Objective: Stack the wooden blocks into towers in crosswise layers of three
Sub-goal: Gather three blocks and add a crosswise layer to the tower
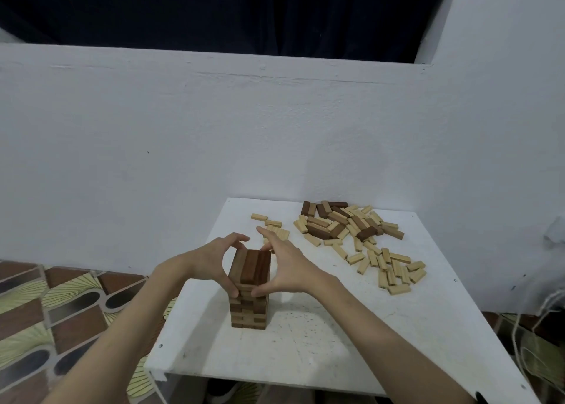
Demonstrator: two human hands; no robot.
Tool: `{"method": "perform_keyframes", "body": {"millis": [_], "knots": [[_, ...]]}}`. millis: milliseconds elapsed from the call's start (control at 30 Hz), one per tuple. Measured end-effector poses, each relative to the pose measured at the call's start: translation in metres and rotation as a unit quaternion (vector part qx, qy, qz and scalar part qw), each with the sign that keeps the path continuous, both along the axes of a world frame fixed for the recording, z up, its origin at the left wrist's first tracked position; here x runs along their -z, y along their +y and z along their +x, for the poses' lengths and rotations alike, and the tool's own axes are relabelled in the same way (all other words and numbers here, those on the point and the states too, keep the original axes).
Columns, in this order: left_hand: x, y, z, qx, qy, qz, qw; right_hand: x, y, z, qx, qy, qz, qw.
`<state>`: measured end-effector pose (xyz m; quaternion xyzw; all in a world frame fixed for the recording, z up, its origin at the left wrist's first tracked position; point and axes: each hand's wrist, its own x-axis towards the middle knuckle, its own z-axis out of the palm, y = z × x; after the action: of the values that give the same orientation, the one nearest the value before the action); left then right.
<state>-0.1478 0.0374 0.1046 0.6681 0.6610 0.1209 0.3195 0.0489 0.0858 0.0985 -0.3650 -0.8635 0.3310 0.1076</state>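
You are working at a white tabletop [351, 327]: one tower [249, 290] is standing near its left edge, many loose blocks [351, 235] are waiting toward the far right corner. Your left hand [211, 260] and right hand [286, 266] are gripping the tower's top layers, squaring them.

One tower [249, 290] of dark wooden blocks stands near the worktop's [336, 342] front left edge, with three blocks in its top layer. Two hands, the left grip [214, 258] and the right grip [286, 266], are in view. Toward the back right corner lies one heap of loose blocks [351, 232], too many and too overlapped to count; roughly a dozen are dark, the rest pale.
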Motion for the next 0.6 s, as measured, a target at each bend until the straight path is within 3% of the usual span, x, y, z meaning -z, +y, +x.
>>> {"method": "perform_keyframes", "body": {"millis": [600], "knots": [[-0.0003, 0.0026, 0.0039, -0.013, -0.020, 0.016, 1.000, -0.0027, -0.0018, -0.0108, -0.019, 0.022, 0.000, 1.000]]}}
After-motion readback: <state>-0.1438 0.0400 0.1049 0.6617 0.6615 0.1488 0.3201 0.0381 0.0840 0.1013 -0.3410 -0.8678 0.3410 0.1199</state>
